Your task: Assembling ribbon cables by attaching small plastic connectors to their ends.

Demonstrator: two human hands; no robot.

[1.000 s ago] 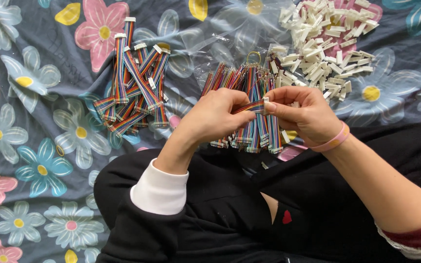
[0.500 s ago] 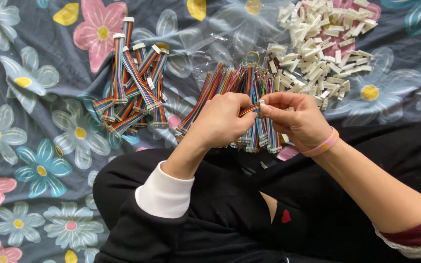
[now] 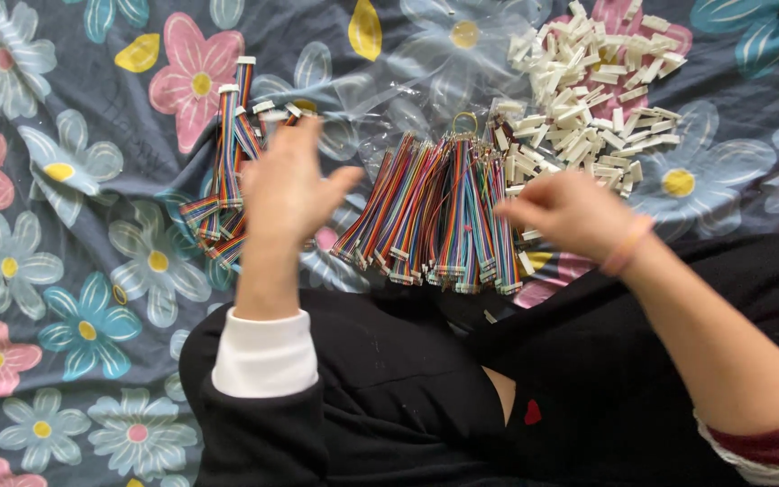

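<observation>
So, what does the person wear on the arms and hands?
The left hand is bare; its arm has a black sleeve with a white cuff. The right hand is bare too, with a pink band at the wrist and a dark red sleeve pushed up.

- I read this as a home, with piecework done seated on a soft surface rather than at a workshop station.
- A grey floral bedsheet (image 3: 65, 271) covers everything, creased like fabric on a bed or floor.
- Rainbow ribbon cables (image 3: 435, 212) lie in the middle, and white plastic connectors (image 3: 588, 99) are heaped at the far right, straight on the cloth.
- Black-trousered legs (image 3: 462, 397) sit crossed near me.
</observation>
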